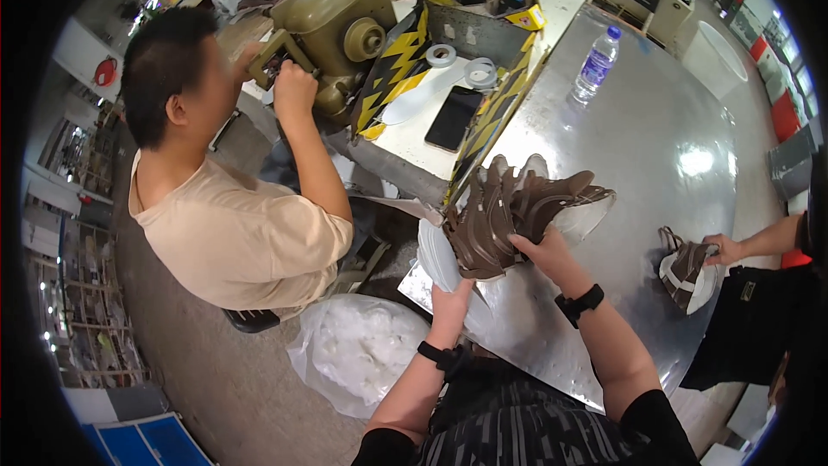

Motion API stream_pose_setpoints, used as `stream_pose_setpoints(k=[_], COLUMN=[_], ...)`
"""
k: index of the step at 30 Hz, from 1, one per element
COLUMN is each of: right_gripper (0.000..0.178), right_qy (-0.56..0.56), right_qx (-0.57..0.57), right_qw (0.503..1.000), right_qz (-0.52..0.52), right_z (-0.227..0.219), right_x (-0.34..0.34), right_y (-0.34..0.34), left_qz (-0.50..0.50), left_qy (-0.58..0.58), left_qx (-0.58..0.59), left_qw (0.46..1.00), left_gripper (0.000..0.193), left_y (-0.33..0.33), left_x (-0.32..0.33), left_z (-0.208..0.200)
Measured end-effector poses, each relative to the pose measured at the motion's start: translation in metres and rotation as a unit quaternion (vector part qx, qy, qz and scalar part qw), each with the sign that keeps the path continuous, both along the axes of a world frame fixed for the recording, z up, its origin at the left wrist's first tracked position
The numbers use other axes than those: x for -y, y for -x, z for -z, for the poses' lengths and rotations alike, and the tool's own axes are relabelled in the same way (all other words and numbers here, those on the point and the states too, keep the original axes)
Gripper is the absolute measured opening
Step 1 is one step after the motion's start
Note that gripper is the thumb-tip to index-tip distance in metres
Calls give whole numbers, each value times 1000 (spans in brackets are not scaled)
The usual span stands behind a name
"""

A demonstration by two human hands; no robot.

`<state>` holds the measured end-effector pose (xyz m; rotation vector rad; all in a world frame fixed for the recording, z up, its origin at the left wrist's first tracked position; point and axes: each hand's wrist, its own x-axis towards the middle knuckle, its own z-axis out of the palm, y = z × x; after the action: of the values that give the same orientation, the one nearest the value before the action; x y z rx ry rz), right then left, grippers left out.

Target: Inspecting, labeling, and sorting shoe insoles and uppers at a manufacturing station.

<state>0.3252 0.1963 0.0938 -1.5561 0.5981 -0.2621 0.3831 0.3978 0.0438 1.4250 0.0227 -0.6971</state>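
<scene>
A bundle of brown shoe uppers (pixel 483 229) stands pressed together over the near left part of the metal table. My right hand (pixel 552 257) is closed on the bundle's right side, its thumb lying on top and its other fingers mostly hidden. At the bundle's left side is a stack of white insoles (pixel 437 252), thin and sole-shaped. My left hand (pixel 451 306) grips the lower end of that stack, close against the nearest brown upper. Both wrists wear black bands.
A seated person (pixel 241 216) works at an olive-green machine (pixel 336 17) on the left. Beside it, a striped-edged tray (pixel 405 134) holds a phone (pixel 454 117) and tape rolls. A bottle (pixel 597 65) stands on the metal table (pixel 638 164). Another person's hand (pixel 723 249) holds a brown shoe upper (pixel 687 272). A bag (pixel 358 349) sits below.
</scene>
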Motion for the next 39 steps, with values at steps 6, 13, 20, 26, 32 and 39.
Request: stream_pose_setpoints(k=[6,13,20,26,32,39], right_gripper=[36,39,38,53,57,44], right_qy=[30,-349,99,-312,-326,-492], right_qx=[-57,16,79,59,72,180], right_qw=[988,937,992,931,934,831], right_qz=[-141,26,8,180,127,188], right_z=[8,27,18,38,47,43], right_x=[-5,-5,3,-9,-3,11], right_y=[60,65,76,85,93,109], left_qz=[38,12,-9,-12,34,256], left_qy=[26,20,-9,-4,-119,-233], left_qx=[-12,-41,-77,-77,50,168], left_qw=[999,999,997,997,991,923], left_gripper=[48,46,39,36,30,25], left_y=[8,21,17,15,39,96], left_x=[-29,-40,-53,-63,-93,-96], left_z=[-4,5,9,5,-10,-29])
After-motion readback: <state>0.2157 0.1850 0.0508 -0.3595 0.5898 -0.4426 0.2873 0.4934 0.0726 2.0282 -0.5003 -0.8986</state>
